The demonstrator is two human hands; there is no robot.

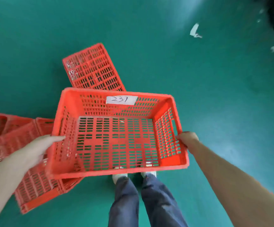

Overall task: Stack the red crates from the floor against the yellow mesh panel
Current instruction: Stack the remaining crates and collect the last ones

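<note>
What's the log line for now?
crate: held above floor | left hand: holds left wall | right hand: grips right rim | other crates: on floor

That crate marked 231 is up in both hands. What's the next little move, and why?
Probably turn and carry it off: the left hand and right hand both grip the crate at its rims, it is empty, and no yellow mesh panel shows in this view, only green floor and other crates.
</note>
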